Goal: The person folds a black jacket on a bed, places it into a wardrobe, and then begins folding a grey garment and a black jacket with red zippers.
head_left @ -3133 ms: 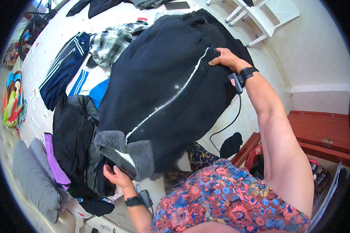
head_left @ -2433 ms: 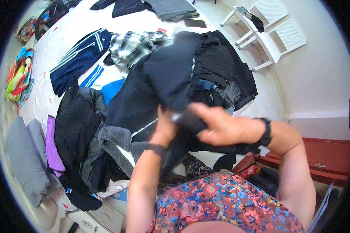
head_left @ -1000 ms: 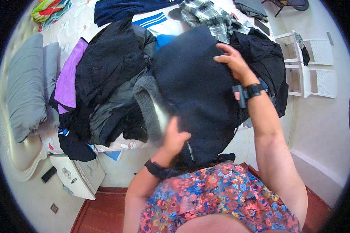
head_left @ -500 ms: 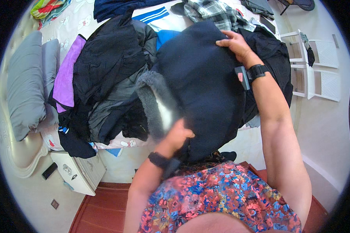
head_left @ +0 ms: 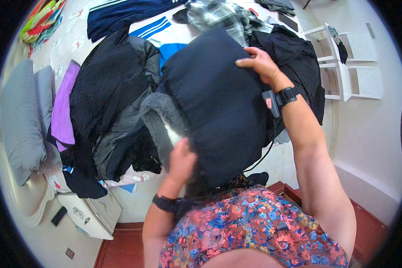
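A thick dark navy garment (head_left: 219, 107) with a grey plush trim (head_left: 163, 120) is held up in front of me, bunched into a rounded bundle at the bed's near edge. At its upper right, my right hand (head_left: 261, 64) grips the edge, thumb on the near face and the other fingers partly behind. My left hand (head_left: 182, 161), somewhat blurred, is closed at the lower left beside the plush trim, seemingly on the garment's edge. A white patch shows inside the trim, just above that hand. The garment's lower end hangs close to my floral top (head_left: 254, 228).
Dark clothes (head_left: 111, 85) lie heaped left of the garment, beside a purple cloth (head_left: 66, 107) and grey pillows (head_left: 22, 120). A plaid shirt (head_left: 219, 18) and black clothing (head_left: 290, 67) lie beyond and to the right. A white bedside cabinet (head_left: 91, 214) and white rack (head_left: 344, 62) flank the bed.
My view has shifted, so the bed and clothes sit differently in the picture. Both hands stay at the garment, the left slightly nearer the plush trim. A thin dark cord now shows below the right wrist.
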